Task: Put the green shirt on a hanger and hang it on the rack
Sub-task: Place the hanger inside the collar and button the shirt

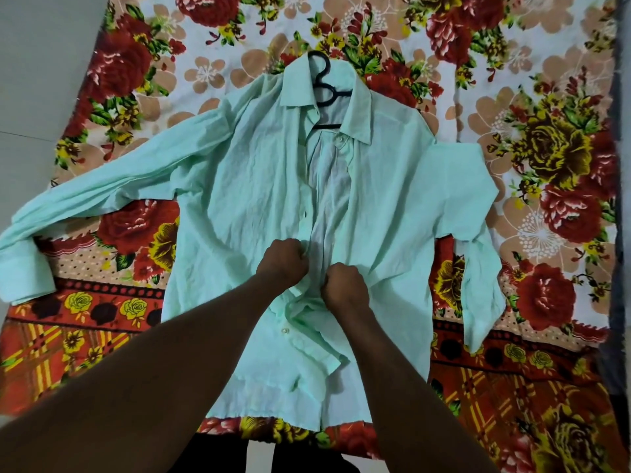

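Observation:
The pale green shirt (246,186) lies flat on a flowered bedsheet, collar away from me, both sleeves spread out to the sides. A black hanger (324,87) sits inside it, its hook poking out of the collar. The front is unbuttoned near the top, showing the inner back panel. My left hand (283,261) pinches the left front edge at mid-chest. My right hand (345,285) grips the right front edge just beside it. Both fists are closed on the cloth, close together.
The red, yellow and peach flowered bedsheet (546,165) covers the surface. A pale wall or floor (41,80) shows at the left. A dark edge (623,233) runs along the right side. No rack is visible.

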